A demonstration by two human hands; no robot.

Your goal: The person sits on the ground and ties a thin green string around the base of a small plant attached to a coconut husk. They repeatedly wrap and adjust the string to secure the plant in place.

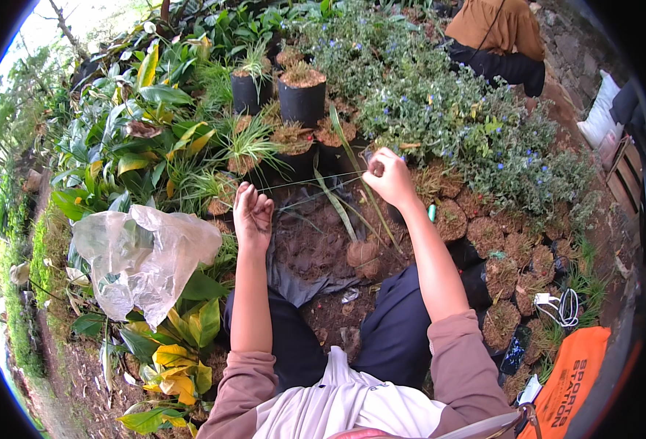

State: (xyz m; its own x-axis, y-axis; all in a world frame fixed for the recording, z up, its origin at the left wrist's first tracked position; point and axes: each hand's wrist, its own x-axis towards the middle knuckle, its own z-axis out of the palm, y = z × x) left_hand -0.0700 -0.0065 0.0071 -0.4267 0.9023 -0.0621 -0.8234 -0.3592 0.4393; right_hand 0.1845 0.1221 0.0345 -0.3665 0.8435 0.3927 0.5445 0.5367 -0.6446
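My left hand [253,214] and my right hand [387,175] are raised over a patch of dark soil on a grey plastic sheet [310,241]. Between them runs a thin green strand [316,184], pinched at each end by my fingers. A small plant with long narrow green leaves and a brown root ball [362,254] lies on the soil just below my right forearm. Black pots with grassy plants [301,95] stand beyond my hands.
A crumpled clear plastic bag [144,260] lies on yellow-green leaves at my left. Rows of soil-filled black bags [495,282] sit at my right, with blue-flowered shrubs [447,110] behind. Another person [502,40] crouches at top right. An orange bag [568,377] lies at lower right.
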